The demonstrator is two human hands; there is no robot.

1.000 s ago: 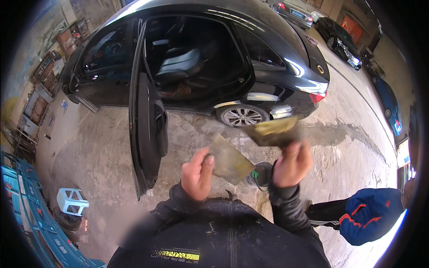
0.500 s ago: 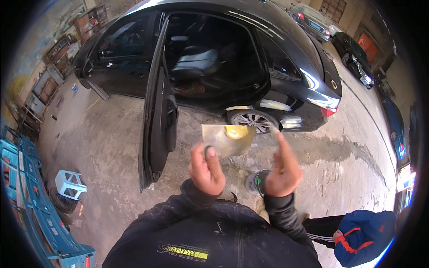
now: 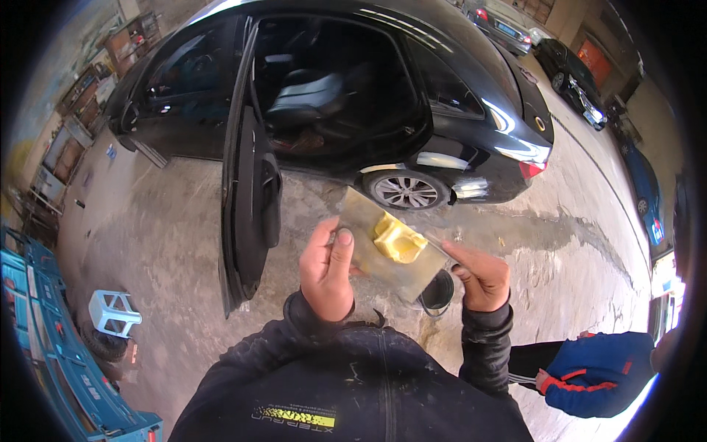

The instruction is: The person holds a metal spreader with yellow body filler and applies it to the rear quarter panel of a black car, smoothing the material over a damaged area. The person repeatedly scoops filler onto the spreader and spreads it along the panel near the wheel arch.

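My left hand [image 3: 328, 272] grips a thin, greyish square spreader plate [image 3: 405, 276] that carries a glossy lump of pale yellow paste [image 3: 399, 241]. My right hand [image 3: 482, 276], closed on a second thin spreader [image 3: 438, 244] seen nearly edge-on, is at the plate's right side. Behind and below the plate, partly hidden, a dark bucket [image 3: 434, 306] stands on the concrete floor. Beyond my hands is a black sedan [image 3: 486, 169] with light patches on the panel around its rear wheel [image 3: 405, 191].
The sedan's rear door [image 3: 243, 206] stands open toward me. At left are a pale blue stool [image 3: 114, 315], a tyre [image 3: 107, 346] and teal panels [image 3: 51, 331]. A person [image 3: 596, 372] in blue stands at lower right. Other cars [image 3: 578, 77] line the back right.
The spreaders, apart a second ago, have come together. The yellow paste now shows on the plate in my left hand, which has tilted toward me. The person at right has shifted slightly.
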